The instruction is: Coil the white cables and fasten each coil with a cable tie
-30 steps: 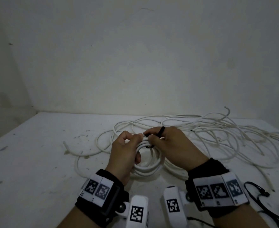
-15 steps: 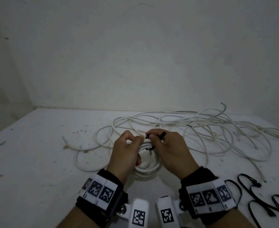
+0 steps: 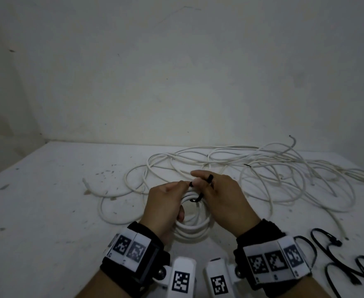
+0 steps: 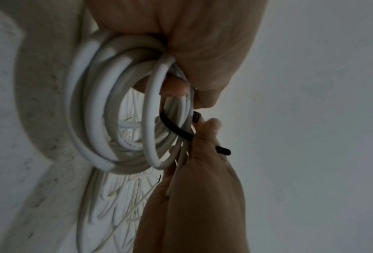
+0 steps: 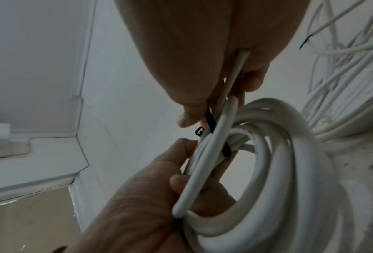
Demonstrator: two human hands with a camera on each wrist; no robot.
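A white cable coil [image 3: 192, 230] is held upright above the table between both hands. My left hand [image 3: 176, 187] grips the coil's top, thumb and forefinger by the head of a black cable tie [image 3: 197, 199] looped round the strands. My right hand [image 3: 200, 179] pinches the tie's strap, whose tail sticks up between its fingers. In the left wrist view the cable tie [image 4: 176, 131] crosses the coil [image 4: 90, 119] and runs into the right hand [image 4: 202, 179]. In the right wrist view the cable tie [image 5: 210, 121] wraps the coil [image 5: 289, 154], with the left hand [image 5: 148, 196] below it.
A tangle of loose white cables [image 3: 273, 168] spreads over the white table [image 3: 47, 211] behind and to the right of the hands. Several spare black cable ties [image 3: 335, 254] lie at the near right. A wall [image 3: 176, 82] closes the table's far side.
Both hands have stayed on the coil and tie. The right hand's forefinger now reaches out over the left thumb, and the tie's tail shows shorter above the fingers.
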